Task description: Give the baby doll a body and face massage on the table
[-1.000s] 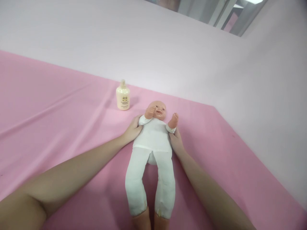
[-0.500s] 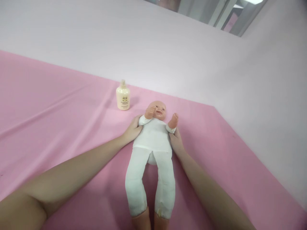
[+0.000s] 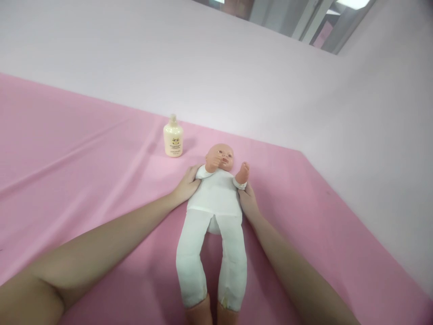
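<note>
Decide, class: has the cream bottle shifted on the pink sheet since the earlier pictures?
No. The cream bottle stands upright at the same spot beside the fold in the pink sheet, beyond the left hand; only the camera shifted slightly.

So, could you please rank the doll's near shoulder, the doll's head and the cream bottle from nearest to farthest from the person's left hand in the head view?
1. Doll's shoulder: touching the left hand, just right of it.
2. Doll's head: farther right and beyond the shoulder.
3. Cream bottle: standing apart on the pink sheet, beyond the hand.
</note>
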